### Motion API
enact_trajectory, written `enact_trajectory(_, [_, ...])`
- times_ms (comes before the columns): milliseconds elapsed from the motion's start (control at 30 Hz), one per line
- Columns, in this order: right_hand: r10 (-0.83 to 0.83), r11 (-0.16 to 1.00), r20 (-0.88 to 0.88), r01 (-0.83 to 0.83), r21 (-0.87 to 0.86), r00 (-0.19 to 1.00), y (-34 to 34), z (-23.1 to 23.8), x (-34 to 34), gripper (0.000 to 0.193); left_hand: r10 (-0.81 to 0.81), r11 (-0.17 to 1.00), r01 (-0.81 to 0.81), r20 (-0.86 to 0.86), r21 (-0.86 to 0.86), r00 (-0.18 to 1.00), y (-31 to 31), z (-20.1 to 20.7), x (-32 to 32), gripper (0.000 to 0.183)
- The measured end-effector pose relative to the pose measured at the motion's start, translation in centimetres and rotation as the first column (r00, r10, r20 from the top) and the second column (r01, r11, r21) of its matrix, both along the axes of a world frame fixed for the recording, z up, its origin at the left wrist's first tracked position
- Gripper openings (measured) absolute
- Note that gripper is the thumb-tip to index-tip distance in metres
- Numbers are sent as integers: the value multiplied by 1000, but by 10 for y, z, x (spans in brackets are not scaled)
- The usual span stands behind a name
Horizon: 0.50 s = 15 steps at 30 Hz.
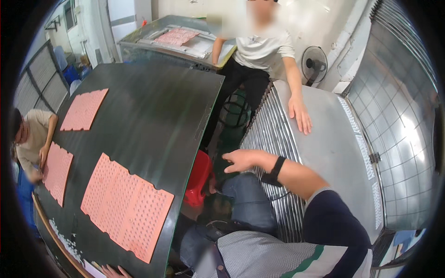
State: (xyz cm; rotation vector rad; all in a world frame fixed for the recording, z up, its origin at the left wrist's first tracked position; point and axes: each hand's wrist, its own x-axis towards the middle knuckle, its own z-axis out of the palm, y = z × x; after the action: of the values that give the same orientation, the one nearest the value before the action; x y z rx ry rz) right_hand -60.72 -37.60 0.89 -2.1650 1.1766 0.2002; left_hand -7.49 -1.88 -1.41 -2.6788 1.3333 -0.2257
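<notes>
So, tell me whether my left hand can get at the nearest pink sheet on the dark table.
Probably yes: your left hand, partly cut off by the picture's lower edge, is close to that pink sheet, and nothing visible stands between them on the dark table.

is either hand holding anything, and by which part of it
The right hand holds nothing visible. The left hand is cut off by the lower edge; whether it holds anything cannot be told.
</notes>
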Motion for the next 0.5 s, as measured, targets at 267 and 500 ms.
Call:
enact_trajectory(267, [-708, 580, 308, 772, -260, 636, 29, -13, -3, 96, -11, 1000, 11, 11, 0, 1000, 8, -5, 6, 58])
enact_trajectory(500, [-926, 242, 116, 803, -544, 358, 28, 10, -66, 99, 13, 1000, -16, 115, 25, 993, 33, -55, 45, 52])
